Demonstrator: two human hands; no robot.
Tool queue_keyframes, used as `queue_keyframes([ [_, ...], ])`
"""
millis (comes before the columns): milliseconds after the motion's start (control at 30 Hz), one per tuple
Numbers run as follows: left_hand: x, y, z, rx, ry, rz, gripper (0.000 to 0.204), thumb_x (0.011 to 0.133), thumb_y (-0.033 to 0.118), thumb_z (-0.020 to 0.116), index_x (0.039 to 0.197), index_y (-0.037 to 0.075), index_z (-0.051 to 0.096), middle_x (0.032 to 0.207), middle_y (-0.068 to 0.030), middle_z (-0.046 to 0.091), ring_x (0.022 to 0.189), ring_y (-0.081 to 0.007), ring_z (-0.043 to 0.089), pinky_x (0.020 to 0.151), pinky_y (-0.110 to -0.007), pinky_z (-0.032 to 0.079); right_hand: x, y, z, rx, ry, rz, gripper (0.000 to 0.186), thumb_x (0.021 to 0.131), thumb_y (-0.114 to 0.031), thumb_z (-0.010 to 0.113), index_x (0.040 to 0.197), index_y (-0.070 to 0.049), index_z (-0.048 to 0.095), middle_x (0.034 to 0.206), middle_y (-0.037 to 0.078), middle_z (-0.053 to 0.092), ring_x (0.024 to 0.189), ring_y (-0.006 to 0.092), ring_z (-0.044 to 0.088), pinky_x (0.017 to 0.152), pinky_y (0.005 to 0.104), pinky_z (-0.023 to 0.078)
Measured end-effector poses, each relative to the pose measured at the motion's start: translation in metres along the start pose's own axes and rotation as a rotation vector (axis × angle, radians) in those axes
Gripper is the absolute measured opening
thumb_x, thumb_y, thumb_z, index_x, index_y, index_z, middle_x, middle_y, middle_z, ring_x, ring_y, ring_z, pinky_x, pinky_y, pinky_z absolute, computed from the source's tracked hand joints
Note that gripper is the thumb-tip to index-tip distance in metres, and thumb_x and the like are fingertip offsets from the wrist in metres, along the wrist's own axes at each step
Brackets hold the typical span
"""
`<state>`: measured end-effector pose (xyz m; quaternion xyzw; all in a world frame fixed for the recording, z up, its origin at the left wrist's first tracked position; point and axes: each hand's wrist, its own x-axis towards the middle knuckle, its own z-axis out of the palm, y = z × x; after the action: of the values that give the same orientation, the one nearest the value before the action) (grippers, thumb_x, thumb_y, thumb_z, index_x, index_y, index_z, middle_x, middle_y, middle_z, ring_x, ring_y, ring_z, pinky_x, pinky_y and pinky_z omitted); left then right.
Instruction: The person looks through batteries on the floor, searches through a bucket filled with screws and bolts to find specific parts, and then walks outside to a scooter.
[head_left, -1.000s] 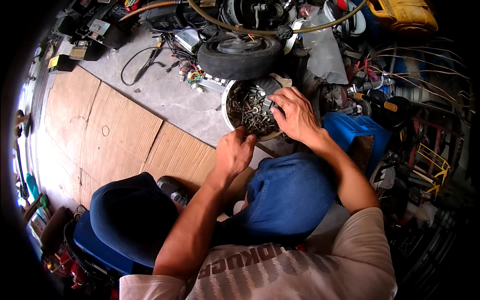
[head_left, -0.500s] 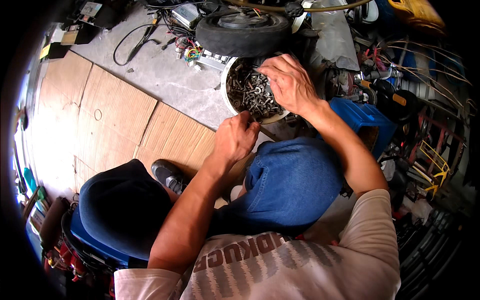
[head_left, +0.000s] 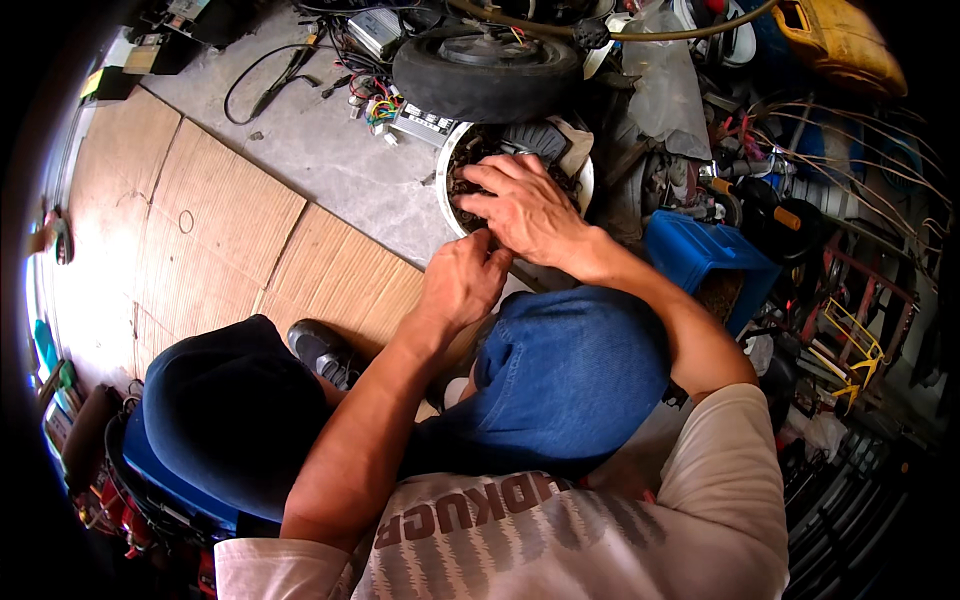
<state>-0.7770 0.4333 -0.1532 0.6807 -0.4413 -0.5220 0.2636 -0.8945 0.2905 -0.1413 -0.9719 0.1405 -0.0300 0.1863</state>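
At the upper left of the frame, dark boxes (head_left: 150, 58). Below them, over the left part, a wide cardboard sheet (head_left: 215, 235), flat, with its upper edge slanting down toward the centre. Above this edge, on grey floor, a black cable (head_left: 265, 103) in a loose loop. Lower, left of the middle, a grey shoe (head_left: 322, 352). Then, at upper centre, coloured wires (head_left: 382, 110), near the white tub.

Just above the centre of the frame, the white tub (head_left: 445, 190), round, with its mouth facing upward to the camera; no clear long axis to tell. Partly covered inside it, small dark metal parts (head_left: 478, 144), their directions too mixed to read. At its lower edge, the left hand (head_left: 463, 277), with curled fingers and knuckles toward the top; cannot tell about a grasp on the rim. Directly above the tub, a black tyre (head_left: 487, 85), its long side running across the frame.

Over the tub, the right hand (head_left: 527, 208), back upward, unclenched, with fingers apart and pointing left, tips down among the parts; underside hidden. Just beyond it, a dark ribbed piece (head_left: 540, 138) inside the tub. Farther right, a clear plastic bag (head_left: 668, 95), a blue bin (head_left: 690, 238) and, at upper right, a yellow container (head_left: 845, 48).
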Motion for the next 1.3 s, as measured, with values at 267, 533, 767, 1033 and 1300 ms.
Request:
queue_keyframes([
  [267,0.000,-0.003,-0.002,-0.036,-0.011,-0.013,0.034,0.099,0.027,0.052,0.091,-0.004,0.064,0.079,-0.0208,0.074,0.081,-0.0372,0.075,0.079,-0.047,0.057,-0.036,0.026,-0.036,-0.115,-0.025,-0.030,0.012,0.087,-0.022,0.074,0.093,-0.012,0.073,0.112,0.002,0.068,0.116,0.0218,0.060,0.105,0.0444,0.039],
  [533,-0.003,-0.001,-0.004,-0.028,-0.025,0.003,0.034,0.098,0.027,0.053,0.090,-0.004,0.063,0.080,-0.0218,0.073,0.084,-0.0406,0.074,0.080,-0.049,0.056,-0.039,0.038,-0.030,-0.145,0.093,0.087,0.015,0.087,-0.022,0.078,0.086,-0.009,0.071,0.108,0.001,0.068,0.110,0.0237,0.060,0.100,0.0411,0.043],
  [767,-0.005,0.000,-0.003,-0.026,-0.013,0.034,0.034,0.098,0.028,0.053,0.092,-0.004,0.063,0.086,-0.0239,0.073,0.088,-0.0439,0.072,0.082,-0.052,0.055,-0.033,0.033,-0.027,-0.198,0.123,0.162,0.019,0.085,-0.025,0.080,0.091,-0.009,0.071,0.112,0.002,0.066,0.113,0.0256,0.058,0.103,0.0447,0.040],
  [1033,-0.007,0.002,-0.003,-0.014,-0.018,0.006,0.032,0.098,0.027,0.054,0.093,-0.004,0.063,0.087,-0.0274,0.070,0.090,-0.0472,0.069,0.083,-0.054,0.053,-0.016,0.009,-0.014,-0.208,0.020,0.189,0.082,0.075,-0.052,0.085,0.141,-0.010,0.059,0.153,0.015,0.048,0.144,0.0354,0.040,0.122,0.0556,0.024],
  [1300,-0.013,0.005,-0.009,0.015,-0.050,0.043,0.031,0.097,0.025,0.054,0.094,-0.004,0.061,0.091,-0.0321,0.068,0.092,-0.0509,0.066,0.083,-0.056,0.051,-0.009,0.038,-0.009,-0.285,0.121,0.219,0.056,0.080,-0.044,0.083,0.121,-0.009,0.070,0.126,0.008,0.063,0.120,0.0299,0.053,0.106,0.0479,0.037],
])
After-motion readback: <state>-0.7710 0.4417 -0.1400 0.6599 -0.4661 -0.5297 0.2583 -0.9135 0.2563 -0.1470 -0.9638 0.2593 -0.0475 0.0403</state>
